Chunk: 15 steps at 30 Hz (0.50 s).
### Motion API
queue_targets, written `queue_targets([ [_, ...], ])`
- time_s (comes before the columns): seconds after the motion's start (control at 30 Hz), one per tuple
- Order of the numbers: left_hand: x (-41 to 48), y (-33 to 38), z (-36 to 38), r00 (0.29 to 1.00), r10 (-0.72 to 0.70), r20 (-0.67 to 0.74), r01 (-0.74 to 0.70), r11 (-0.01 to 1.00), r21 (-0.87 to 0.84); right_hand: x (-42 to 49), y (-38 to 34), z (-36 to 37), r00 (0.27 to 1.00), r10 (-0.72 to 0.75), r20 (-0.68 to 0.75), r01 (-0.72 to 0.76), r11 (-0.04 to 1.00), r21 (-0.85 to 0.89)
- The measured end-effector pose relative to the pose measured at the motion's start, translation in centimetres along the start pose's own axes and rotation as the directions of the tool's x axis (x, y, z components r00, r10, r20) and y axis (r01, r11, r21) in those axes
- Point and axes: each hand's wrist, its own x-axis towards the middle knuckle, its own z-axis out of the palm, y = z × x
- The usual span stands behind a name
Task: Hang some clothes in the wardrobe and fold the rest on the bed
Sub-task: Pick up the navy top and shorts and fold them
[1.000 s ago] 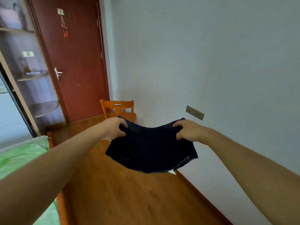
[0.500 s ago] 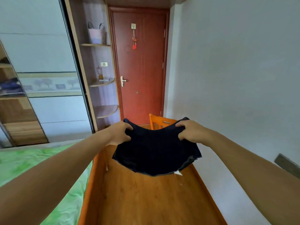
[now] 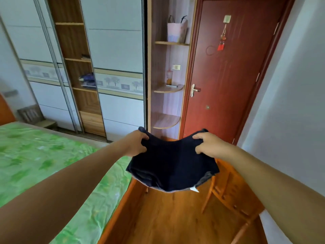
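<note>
A pair of dark navy shorts (image 3: 173, 166) hangs in the air in front of me, held by its waistband, with a small white tag showing at the lower right hem. My left hand (image 3: 136, 143) grips the left end of the waistband and my right hand (image 3: 208, 144) grips the right end. The shorts hang over the wooden floor beside the bed (image 3: 44, 164), which has a green patterned sheet. The wardrobe (image 3: 98, 67) with white sliding panels stands beyond the bed, one panel open on wooden shelves.
An orange wooden chair (image 3: 233, 192) stands below my right arm by the grey wall. A dark red door (image 3: 228, 76) is shut ahead. Corner shelves (image 3: 167, 88) hold a paper bag and small items. The bed's orange frame (image 3: 119, 212) edges the floor strip.
My view has swung left from the wall and door toward the wardrobe and bed. Both hands keep the same grip on the shorts, which now hang nearer the bed's edge.
</note>
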Motion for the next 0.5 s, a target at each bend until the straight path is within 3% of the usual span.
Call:
queue_targets([
  [0.5, 34.5, -14.8, -8.0, 0.983, -0.184, -0.011, 0.184, 0.981, 0.062, 43.6, -7.3, -2.0, 0.976, -0.119, 0.184, 0.129, 0.991, -0.044],
])
